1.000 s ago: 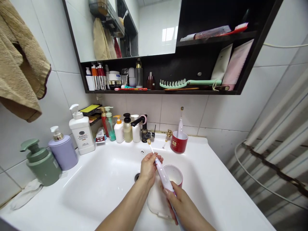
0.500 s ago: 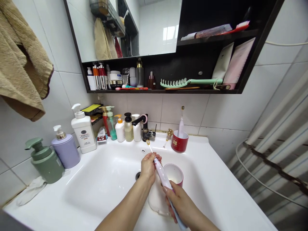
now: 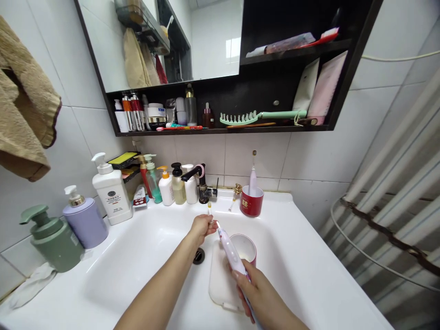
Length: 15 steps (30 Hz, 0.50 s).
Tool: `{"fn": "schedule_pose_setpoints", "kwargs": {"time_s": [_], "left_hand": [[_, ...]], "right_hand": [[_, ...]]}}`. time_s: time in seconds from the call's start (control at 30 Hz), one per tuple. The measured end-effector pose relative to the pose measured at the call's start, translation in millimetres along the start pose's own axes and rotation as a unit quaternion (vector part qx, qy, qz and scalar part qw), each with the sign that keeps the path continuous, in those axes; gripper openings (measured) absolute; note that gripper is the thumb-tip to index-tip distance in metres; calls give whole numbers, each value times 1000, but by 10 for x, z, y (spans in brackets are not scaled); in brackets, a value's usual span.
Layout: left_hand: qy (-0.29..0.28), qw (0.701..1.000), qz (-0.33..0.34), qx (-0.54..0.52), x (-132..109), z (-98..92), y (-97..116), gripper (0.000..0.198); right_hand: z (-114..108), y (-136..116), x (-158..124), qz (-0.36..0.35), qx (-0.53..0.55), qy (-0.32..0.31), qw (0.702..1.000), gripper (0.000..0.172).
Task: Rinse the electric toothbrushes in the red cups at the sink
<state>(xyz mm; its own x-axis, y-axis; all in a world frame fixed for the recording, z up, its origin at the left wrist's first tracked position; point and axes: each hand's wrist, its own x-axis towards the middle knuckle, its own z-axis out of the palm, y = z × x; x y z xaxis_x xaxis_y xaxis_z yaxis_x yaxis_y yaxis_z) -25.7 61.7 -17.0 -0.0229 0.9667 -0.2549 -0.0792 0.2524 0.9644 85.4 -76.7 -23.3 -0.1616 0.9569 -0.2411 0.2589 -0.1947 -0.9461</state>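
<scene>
My right hand (image 3: 249,288) is wrapped around the pale pink handle of an electric toothbrush (image 3: 231,250), its bare metal tip pointing up and away from me. Just left of that tip, my left hand (image 3: 202,228) pinches the detached toothbrush head (image 3: 210,211), bristles upward. A small gap separates head and handle. Below them in the white sink (image 3: 117,275) lie a white lidded case or tray (image 3: 220,284), partly hidden by my right hand, and a red cup (image 3: 248,243) with a pale inside.
Behind the basin stands a black faucet (image 3: 202,185). Right of it, a red cup (image 3: 252,204) holds another electric toothbrush (image 3: 253,178). Another brush head (image 3: 233,205) lies on the ledge. Pump bottles (image 3: 113,195) line the left side; a dark shelf (image 3: 206,130) overhangs the back.
The brush head has come off the handle. My left hand has moved slightly left with it, while my right hand keeps hold of the handle. The camera view has shifted a little.
</scene>
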Motion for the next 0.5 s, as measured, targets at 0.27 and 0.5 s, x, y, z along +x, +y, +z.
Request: {"fn": "schedule_pose_setpoints", "kwargs": {"time_s": [0.27,0.5], "left_hand": [[56,968,21,246,647,457,56,4],[91,902,101,409,772,565,68,16]], "right_hand": [[-48,56,89,-49,-20,35,998,24],[-74,97,138,-66,-25,56,996,20]]}}
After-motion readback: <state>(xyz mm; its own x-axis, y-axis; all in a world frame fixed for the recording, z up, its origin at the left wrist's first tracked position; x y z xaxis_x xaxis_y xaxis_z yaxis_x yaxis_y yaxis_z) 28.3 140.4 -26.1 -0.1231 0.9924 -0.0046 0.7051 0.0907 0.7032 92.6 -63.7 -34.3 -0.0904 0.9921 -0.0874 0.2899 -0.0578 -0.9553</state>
